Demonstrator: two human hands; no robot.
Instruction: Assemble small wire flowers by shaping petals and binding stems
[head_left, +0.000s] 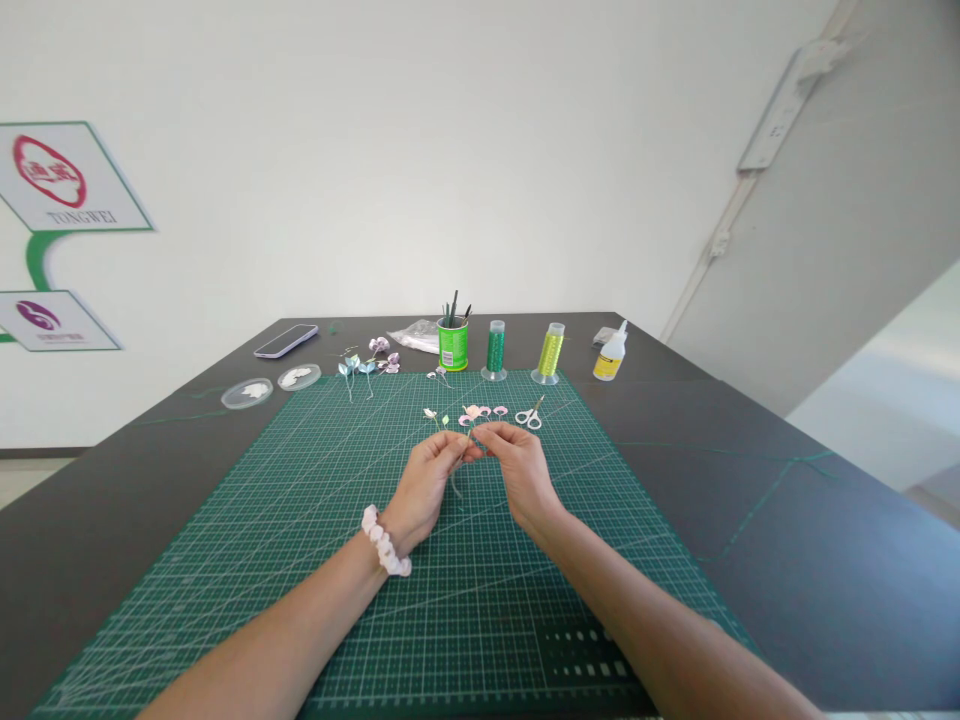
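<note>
Over the cutting mat (337, 560), my left hand (426, 478) pinches the thin stem of a small craft flower (472, 411) with a pale peach head. Stem ends hang below its fingers. My right hand (523, 472) is closed in a pinch close beside the left fingertips; whatever it grips is too small to make out. Just beyond the hands lie pink petal pieces (500, 411), a white flower bud (430, 413) and a small green leaf piece (445, 421). White-handled scissors (529, 415) rest to the right of them.
At the back stand a green pen can (453, 345), a green thread spool (495, 352), a yellow-green spool (550, 355) and a glue bottle (611, 355). Blue flowers (366, 368), purple flowers (379, 345), dishes of white pieces (247, 394) and a phone (286, 341) lie left.
</note>
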